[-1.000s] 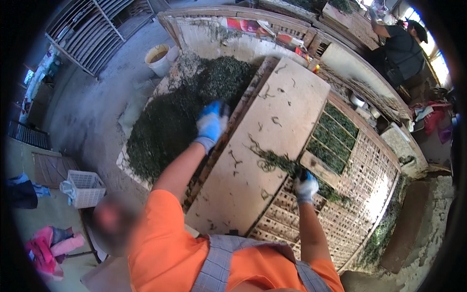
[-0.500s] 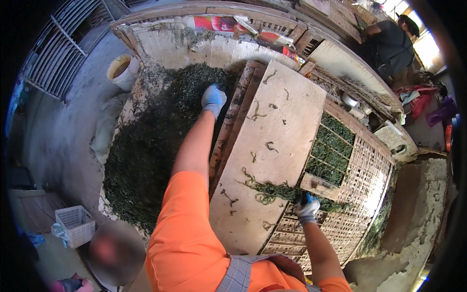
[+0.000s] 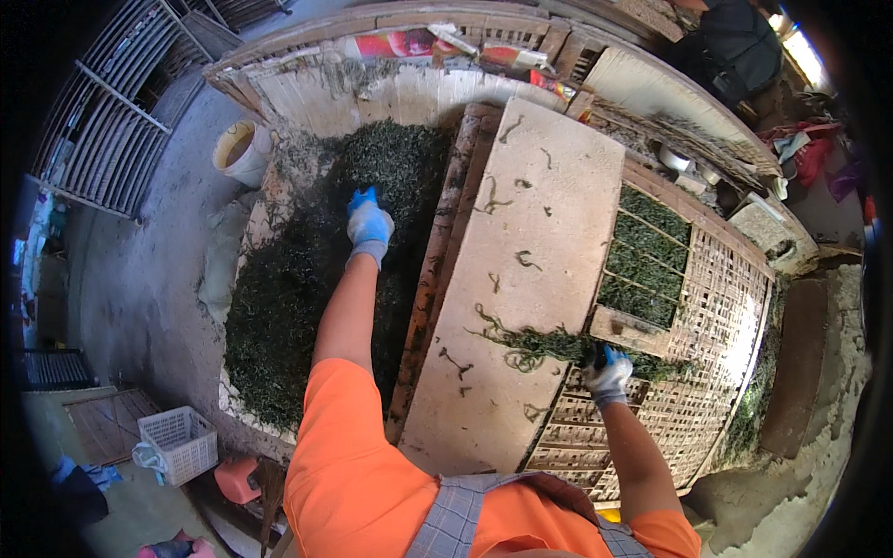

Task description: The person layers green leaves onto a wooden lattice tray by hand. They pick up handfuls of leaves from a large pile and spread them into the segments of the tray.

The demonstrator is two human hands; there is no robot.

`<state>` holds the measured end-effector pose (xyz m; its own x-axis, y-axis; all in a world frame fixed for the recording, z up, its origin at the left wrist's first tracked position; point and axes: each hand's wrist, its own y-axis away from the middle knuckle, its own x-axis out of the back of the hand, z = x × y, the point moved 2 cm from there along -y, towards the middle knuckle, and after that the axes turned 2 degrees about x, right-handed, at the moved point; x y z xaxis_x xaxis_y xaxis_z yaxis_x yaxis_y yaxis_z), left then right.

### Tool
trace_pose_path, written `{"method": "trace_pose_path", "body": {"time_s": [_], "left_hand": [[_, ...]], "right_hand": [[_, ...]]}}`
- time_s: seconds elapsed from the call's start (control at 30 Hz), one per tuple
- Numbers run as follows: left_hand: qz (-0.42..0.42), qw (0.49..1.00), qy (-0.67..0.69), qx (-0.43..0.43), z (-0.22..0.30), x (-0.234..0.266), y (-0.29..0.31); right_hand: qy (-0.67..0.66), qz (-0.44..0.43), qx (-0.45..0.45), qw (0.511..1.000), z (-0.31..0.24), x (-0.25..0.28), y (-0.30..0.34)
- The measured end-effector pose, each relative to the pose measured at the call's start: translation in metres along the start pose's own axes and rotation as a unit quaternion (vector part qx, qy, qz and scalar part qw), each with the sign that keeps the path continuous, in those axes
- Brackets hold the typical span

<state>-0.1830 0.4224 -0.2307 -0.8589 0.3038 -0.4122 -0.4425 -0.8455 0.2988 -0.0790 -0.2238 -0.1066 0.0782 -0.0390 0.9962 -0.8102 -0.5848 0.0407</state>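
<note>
My left hand (image 3: 370,225), in a blue and white work glove, reaches over a large heap of dark green, seaweed-like strands (image 3: 279,344). Its fingers point forward, and nothing shows in them. My right hand (image 3: 609,374), gloved alike, is closed at a clump of green strands (image 3: 549,345) at the right edge of a pale board (image 3: 530,214). Just beyond that hand, a wooden frame with crossbars (image 3: 633,332) lies on a woven lattice mat (image 3: 712,316). Green strands fill the frame. Some of the clump trails across the board, and loose strands are scattered over it.
A wooden beam (image 3: 453,214) divides the heap from the board. Behind the heap rises a pale low wall (image 3: 391,96). A white bucket (image 3: 246,167) stands at the left, with slatted racks (image 3: 102,130) beyond. A white crate (image 3: 186,445) sits lower left. Another person (image 3: 735,51) is at the upper right.
My left hand has moved left and nearer over the heap. My right hand stays by the frame's near corner. The whole view has shifted slightly.
</note>
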Motion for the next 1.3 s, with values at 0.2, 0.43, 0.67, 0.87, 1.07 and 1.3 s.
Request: {"method": "trace_pose_path", "body": {"time_s": [0.2, 0.43, 0.67, 0.87, 1.07, 1.3], "left_hand": [[-0.175, 0.978, 0.111, -0.017, 0.099, -0.041, 0.029], [-0.141, 0.790, -0.375, -0.464, 0.319, -0.162, 0.203], [-0.405, 0.787, -0.288, -0.367, 0.414, -0.311, 0.380], [-0.392, 0.435, -0.302, -0.752, 0.334, -0.418, 0.496], [-0.414, 0.487, -0.448, -0.624, 0.135, -0.426, 0.535], [-0.425, 0.244, -0.722, -0.489, -0.011, -0.315, 0.481]], "right_hand": [[-0.032, -0.022, -0.003, 0.999, -0.008, 0.012, 0.002], [-0.080, -0.055, -0.008, 0.995, -0.027, 0.039, -0.003], [-0.397, -0.139, -0.003, 0.907, -0.066, 0.145, 0.001], [-0.958, -0.116, 0.103, 0.243, -0.071, 0.255, 0.009], [-0.932, -0.061, 0.036, 0.354, 0.043, 0.263, -0.001], [-0.148, -0.072, -0.093, 0.982, 0.108, 0.147, 0.027]]}}
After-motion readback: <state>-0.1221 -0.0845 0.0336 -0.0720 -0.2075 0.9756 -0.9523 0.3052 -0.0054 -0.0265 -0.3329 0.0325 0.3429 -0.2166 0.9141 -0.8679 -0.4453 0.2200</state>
